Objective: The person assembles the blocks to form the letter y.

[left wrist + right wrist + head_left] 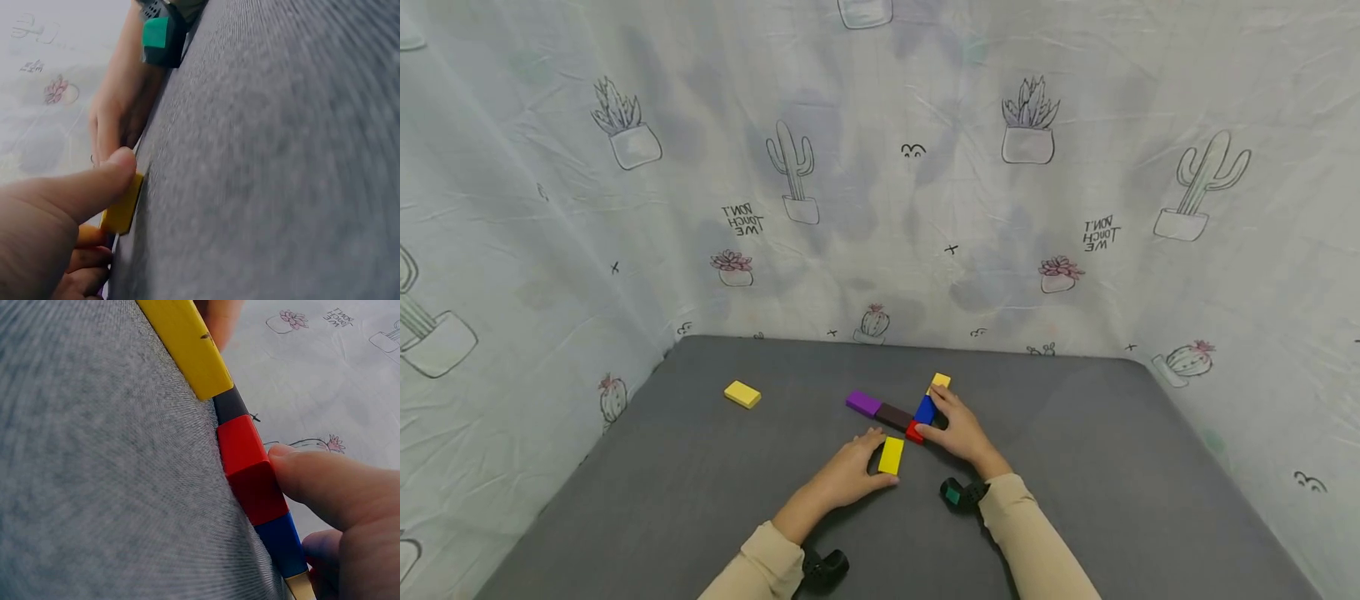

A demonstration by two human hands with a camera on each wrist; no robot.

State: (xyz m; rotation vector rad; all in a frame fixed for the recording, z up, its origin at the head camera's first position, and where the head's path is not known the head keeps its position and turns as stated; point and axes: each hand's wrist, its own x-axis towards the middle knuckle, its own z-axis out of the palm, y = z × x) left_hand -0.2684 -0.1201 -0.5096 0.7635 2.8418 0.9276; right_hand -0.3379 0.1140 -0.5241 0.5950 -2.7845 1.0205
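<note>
My left hand (848,471) grips a yellow block (891,456), its thumb at the near end and fingertips at the far left side. In the left wrist view the thumb overlaps this yellow block (122,206). My right hand (961,429) spans a short row, with the thumb on the red block (252,469) and a finger at the far yellow block (941,381). Between these lies the blue block (925,410). From the red corner a dark brown block (893,417) and a purple block (863,404) run off to the left.
A separate yellow block (742,394) lies at the back left of the grey table (700,483). White curtains (880,183) printed with cacti stand behind the table and along both sides. Black wrist devices (824,570) are worn at both cuffs.
</note>
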